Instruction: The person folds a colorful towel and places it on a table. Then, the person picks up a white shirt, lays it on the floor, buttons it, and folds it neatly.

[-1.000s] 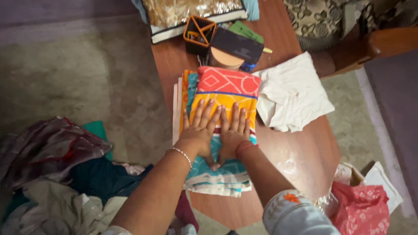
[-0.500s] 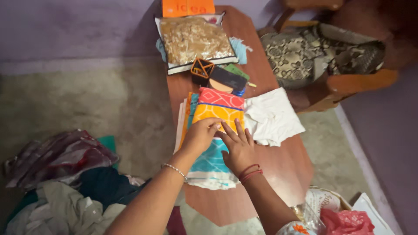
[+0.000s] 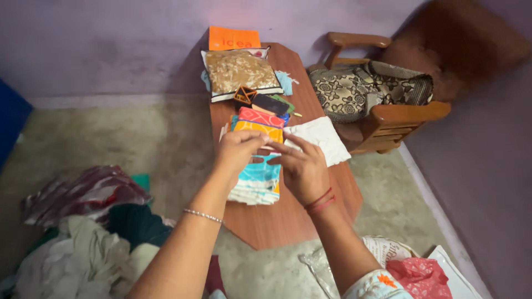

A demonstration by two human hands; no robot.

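Left hand [image 3: 239,148]: we raise it above the folded cloth stack [image 3: 257,166], grip loosely curled, empty.
Right hand [image 3: 302,166]: fingers spread apart, hovering beside it.

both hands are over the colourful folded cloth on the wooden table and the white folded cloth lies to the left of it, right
Not quite. In the head view the left hand and right hand are over the colourful folded cloth on the wooden table, but the white folded cloth lies to its right, on the side nearer the wooden armchair, not to its left.
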